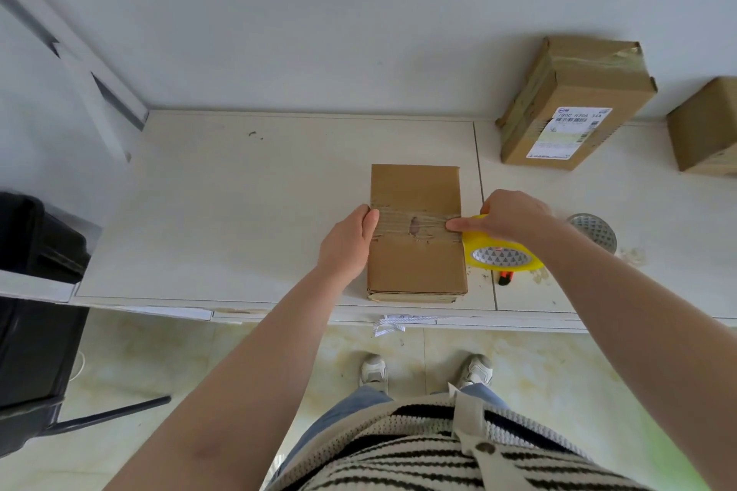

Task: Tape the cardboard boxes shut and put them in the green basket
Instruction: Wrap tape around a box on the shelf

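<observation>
Both hands are working on one box (416, 251): the left hand (351, 237) is lying with relaxed fingers against its left side, thumb on the tape band, while the right hand (508, 217) is gripping a yellow tape roll (500, 253) at the right side, one finger pressing the band. Three boxes are showing. The flat brown box is lying near the desk's (239, 211) front edge, its long axis running front to back, clear tape crossing its middle seam. A labelled box (574, 104) and another box (706, 128) are sitting at the back right. An orange cutter (505, 277) is peeking out under the roll.
</observation>
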The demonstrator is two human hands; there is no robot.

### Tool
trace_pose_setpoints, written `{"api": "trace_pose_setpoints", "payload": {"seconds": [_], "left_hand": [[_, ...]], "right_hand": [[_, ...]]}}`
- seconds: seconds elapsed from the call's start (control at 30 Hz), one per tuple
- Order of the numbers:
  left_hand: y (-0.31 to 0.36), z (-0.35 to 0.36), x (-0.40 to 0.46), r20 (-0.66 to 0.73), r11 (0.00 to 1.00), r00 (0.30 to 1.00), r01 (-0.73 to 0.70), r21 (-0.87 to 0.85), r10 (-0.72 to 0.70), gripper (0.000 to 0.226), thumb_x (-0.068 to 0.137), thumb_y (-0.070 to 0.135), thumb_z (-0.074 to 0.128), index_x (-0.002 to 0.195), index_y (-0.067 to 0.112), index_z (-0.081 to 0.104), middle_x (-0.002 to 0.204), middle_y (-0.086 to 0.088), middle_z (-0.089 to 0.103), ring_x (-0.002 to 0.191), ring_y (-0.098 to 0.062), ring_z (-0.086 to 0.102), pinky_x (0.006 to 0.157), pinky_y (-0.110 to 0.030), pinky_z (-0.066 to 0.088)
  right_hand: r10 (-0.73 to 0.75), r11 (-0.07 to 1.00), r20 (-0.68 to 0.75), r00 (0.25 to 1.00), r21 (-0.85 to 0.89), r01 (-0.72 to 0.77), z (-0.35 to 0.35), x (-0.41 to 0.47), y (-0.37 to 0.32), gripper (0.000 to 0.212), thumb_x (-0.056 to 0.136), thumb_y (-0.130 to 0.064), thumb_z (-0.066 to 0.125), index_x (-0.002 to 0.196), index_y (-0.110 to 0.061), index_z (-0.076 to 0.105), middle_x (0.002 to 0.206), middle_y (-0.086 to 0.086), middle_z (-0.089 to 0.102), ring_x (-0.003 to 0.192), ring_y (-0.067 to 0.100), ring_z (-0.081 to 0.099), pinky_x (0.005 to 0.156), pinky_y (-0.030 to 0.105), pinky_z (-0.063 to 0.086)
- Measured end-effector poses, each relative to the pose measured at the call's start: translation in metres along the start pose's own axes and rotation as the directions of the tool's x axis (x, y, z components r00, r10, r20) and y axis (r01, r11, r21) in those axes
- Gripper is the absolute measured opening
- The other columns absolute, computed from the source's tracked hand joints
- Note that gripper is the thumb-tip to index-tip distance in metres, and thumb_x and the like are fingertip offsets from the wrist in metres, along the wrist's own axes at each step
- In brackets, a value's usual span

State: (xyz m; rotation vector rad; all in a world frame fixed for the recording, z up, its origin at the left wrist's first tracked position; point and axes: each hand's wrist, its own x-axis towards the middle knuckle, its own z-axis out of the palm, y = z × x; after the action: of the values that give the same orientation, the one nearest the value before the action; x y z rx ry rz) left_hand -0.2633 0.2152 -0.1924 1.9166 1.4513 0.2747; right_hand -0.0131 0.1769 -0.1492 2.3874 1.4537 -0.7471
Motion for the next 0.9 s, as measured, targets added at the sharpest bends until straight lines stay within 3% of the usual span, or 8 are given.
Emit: {"api": "trace_pose_setpoints", "payload": {"seconds": [0.13,0.2,0.37,0.57,0.63,0.7,0.8,0.9], "left_hand": [[0.005,-0.004,-0.006,-0.146,0.958,0.988,-0.009,0.286,0.053,0.053,0.105,0.043,0.031,0.057,0.02,0.032,0.049,0.003,0.036,0.056,-0.027,0.041,0.065,-0.035,0.029],[0.005,-0.002,-0.006,-0.181,0.964,0.982,0.0,0.264,0.05,0.052,0.103,0.044,0.036,0.058,0.019,0.033,0.048,0.003,0.037,0.053,-0.026,0.041,0.063,-0.034,0.03],[0.005,0.001,-0.001,-0.075,0.993,0.997,-0.012,-0.117,0.003,0.043,0.106,0.031,0.036,0.064,0.021,0.03,0.057,0.005,0.033,0.054,-0.015,0.032,0.056,-0.032,0.023],[0.0,0.0,-0.018,-0.026,0.988,0.999,0.04,0.146,-0.037,0.041,0.106,0.039,0.025,0.074,0.022,0.044,0.061,0.005,0.045,0.063,-0.023,0.046,0.059,-0.033,0.03],[0.009,-0.004,-0.018,-0.077,0.931,0.997,0.039,0.363,-0.011,0.038,0.105,0.038,0.025,0.091,0.02,0.056,0.073,0.005,0.057,0.073,-0.023,0.05,0.075,-0.034,0.032],[0.02,-0.007,-0.017,-0.22,0.888,0.975,0.078,0.454,0.027,0.027,0.102,0.035,0.035,0.108,0.016,0.054,0.104,-0.001,0.06,0.095,-0.026,0.053,0.09,-0.038,0.031],[0.041,-0.006,-0.016,-0.313,0.921,0.942,0.009,0.39,0.123,0.047,0.1,0.029,0.041,0.143,0.013,0.033,0.151,-0.015,0.03,0.137,-0.033,0.032,0.114,-0.046,0.02],[0.079,-0.001,0.001,-0.309,0.903,0.896,-0.188,0.385,0.318,0.066,0.101,0.035,0.03,0.156,0.009,0.006,0.163,-0.018,-0.005,0.151,-0.034,0.0,0.12,-0.051,0.003]], "right_hand": [[0.005,1.0,0.02,1.0,0.009,-0.005,0.0,0.001,0.0,0.08,0.051,-0.097,0.047,0.071,-0.019,0.056,0.068,-0.002,0.062,0.065,0.014,0.057,0.051,0.028,0.032],[0.014,1.0,0.022,1.0,0.012,-0.014,0.001,0.002,0.0,0.079,0.052,-0.096,0.048,0.072,-0.02,0.055,0.07,-0.002,0.062,0.065,0.014,0.056,0.052,0.029,0.032],[0.028,1.0,0.024,0.999,0.012,-0.029,0.002,0.003,0.0,0.082,0.053,-0.096,0.049,0.076,-0.018,0.059,0.073,-0.001,0.064,0.069,0.016,0.057,0.058,0.031,0.036],[0.036,0.999,0.029,0.999,0.004,-0.037,0.002,0.004,-0.002,0.086,0.052,-0.096,0.048,0.08,-0.016,0.062,0.074,0.0,0.064,0.071,0.017,0.059,0.061,0.032,0.039],[0.039,0.999,0.031,0.999,0.008,-0.039,0.003,0.005,-0.002,0.085,0.053,-0.095,0.049,0.081,-0.016,0.061,0.074,0.0,0.064,0.071,0.017,0.059,0.062,0.032,0.04],[0.032,0.999,0.028,0.999,0.01,-0.032,0.003,0.005,-0.001,0.083,0.056,-0.094,0.05,0.079,-0.015,0.062,0.074,0.001,0.065,0.07,0.018,0.059,0.061,0.031,0.04],[0.027,0.999,0.034,0.999,0.017,-0.028,0.003,0.005,-0.001,0.082,0.058,-0.093,0.05,0.078,-0.014,0.063,0.073,0.001,0.065,0.071,0.018,0.06,0.061,0.031,0.04],[0.019,1.0,0.032,0.999,0.014,-0.019,0.001,0.004,-0.001,0.082,0.06,-0.092,0.05,0.075,-0.013,0.062,0.072,0.002,0.064,0.071,0.019,0.06,0.061,0.031,0.039]]}}
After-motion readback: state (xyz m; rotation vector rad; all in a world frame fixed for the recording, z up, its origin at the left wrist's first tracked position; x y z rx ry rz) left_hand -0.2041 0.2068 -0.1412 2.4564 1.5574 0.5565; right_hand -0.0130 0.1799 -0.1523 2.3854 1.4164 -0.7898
